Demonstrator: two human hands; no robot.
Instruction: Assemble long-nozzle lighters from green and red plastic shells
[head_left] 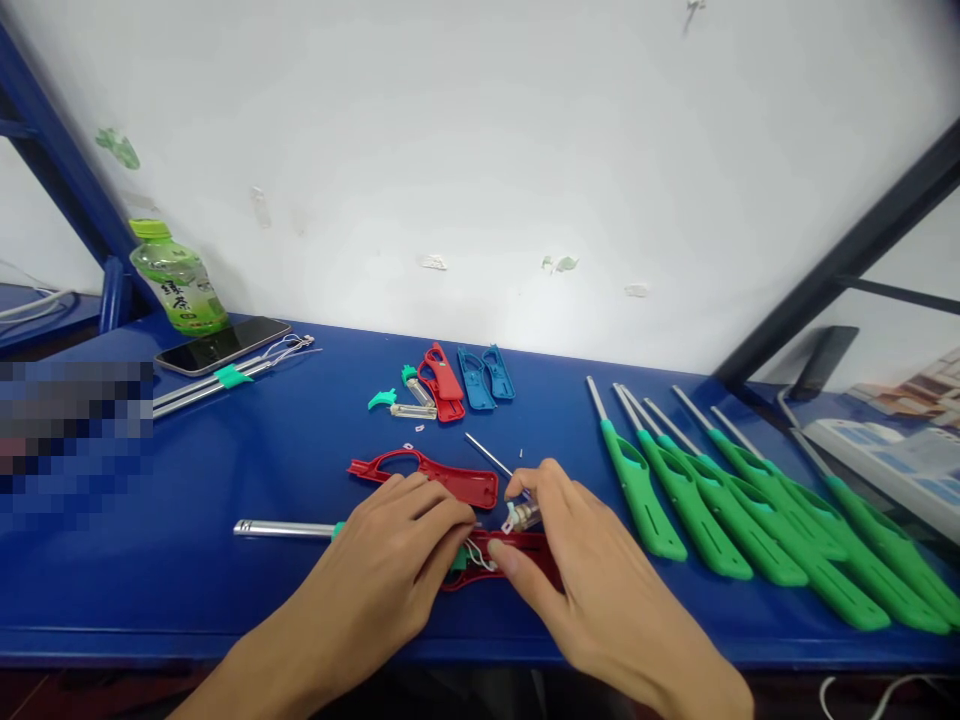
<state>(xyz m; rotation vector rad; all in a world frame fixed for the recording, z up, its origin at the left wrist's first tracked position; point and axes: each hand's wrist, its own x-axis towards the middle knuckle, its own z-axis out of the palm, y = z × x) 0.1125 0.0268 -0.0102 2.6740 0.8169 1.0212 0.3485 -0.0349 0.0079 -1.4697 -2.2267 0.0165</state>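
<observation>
A red lighter half-shell [536, 543] lies near the table's front edge, with white wires [480, 557] and a green piece [457, 565] inside. A silver metal tube [285, 529] extends left from it. My left hand [397, 560] is closed over the shell's left part, thumb and fingers together near the wires. In my right hand [574, 550], curled fingers hold a clear fuel tank [525, 517] with a pale valve end, just above the shell. My right thumb touches the shell beside the wires. Another red half-shell [457, 482] lies just behind my left hand.
Several green lighters [645, 500] lie at right. Blue shell halves [476, 378], a red shell pair [442, 383] and clear tanks [414, 411] sit at the back. A thin rod [487, 453] lies behind my right hand. Left stand a bottle [180, 280], phone [225, 345] and taped tubes [234, 377].
</observation>
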